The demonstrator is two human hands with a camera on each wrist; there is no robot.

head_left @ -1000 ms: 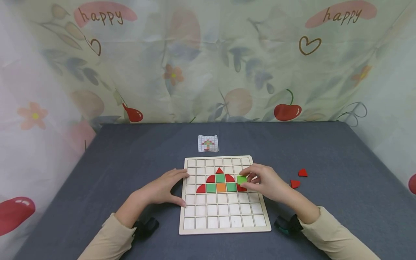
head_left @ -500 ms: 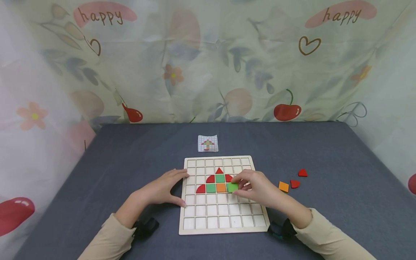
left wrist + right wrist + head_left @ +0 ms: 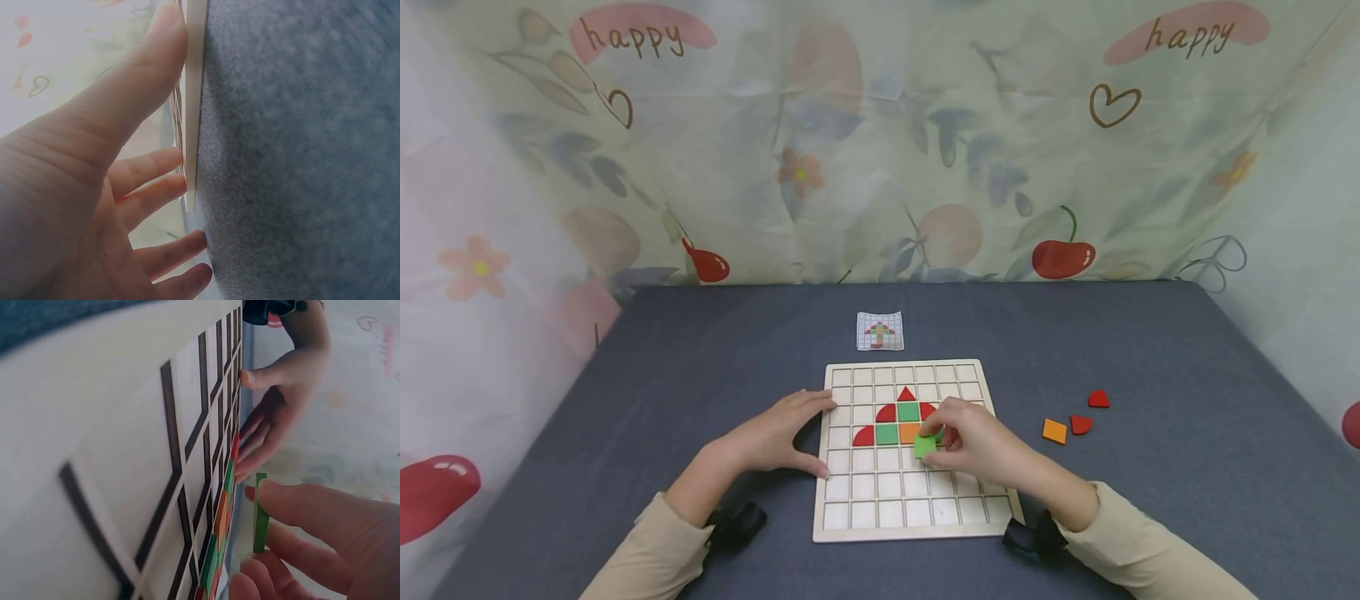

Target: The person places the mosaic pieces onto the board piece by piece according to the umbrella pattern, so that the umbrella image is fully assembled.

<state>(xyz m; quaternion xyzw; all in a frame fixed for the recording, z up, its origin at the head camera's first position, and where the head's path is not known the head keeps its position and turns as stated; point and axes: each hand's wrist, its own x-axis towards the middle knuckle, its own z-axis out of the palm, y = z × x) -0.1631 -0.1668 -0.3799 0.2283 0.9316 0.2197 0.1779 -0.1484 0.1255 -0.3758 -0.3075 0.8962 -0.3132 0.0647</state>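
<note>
My right hand (image 3: pixel 981 442) pinches a green square tile (image 3: pixel 924 447) between thumb and fingers, over the middle of the wooden grid board (image 3: pixel 917 535). In the right wrist view the tile (image 3: pixel 260 515) stands edge-on, raised off the board. Set in the grid are a red triangle (image 3: pixel 907 394), red quarter-circles (image 3: pixel 886 412), green squares (image 3: pixel 887 433) and an orange square (image 3: pixel 909 432); my right hand hides some pieces on the right. My left hand (image 3: pixel 775 433) rests at the board's left edge, thumb and fingers spread; the left wrist view shows the thumb (image 3: pixel 140 78) against that edge.
Right of the board lie a loose orange square (image 3: pixel 1055 431) and two red quarter-circles (image 3: pixel 1099 399). Behind the board is a small pattern card (image 3: pixel 880 343) with an arrow-like figure. A printed curtain (image 3: pixel 865 192) hangs along the table's far edge.
My right hand has carried the green square left and nearer to me, from the board's right side to its middle. The loose orange square has come out from behind the forearm. My left hand is unmoved.
</note>
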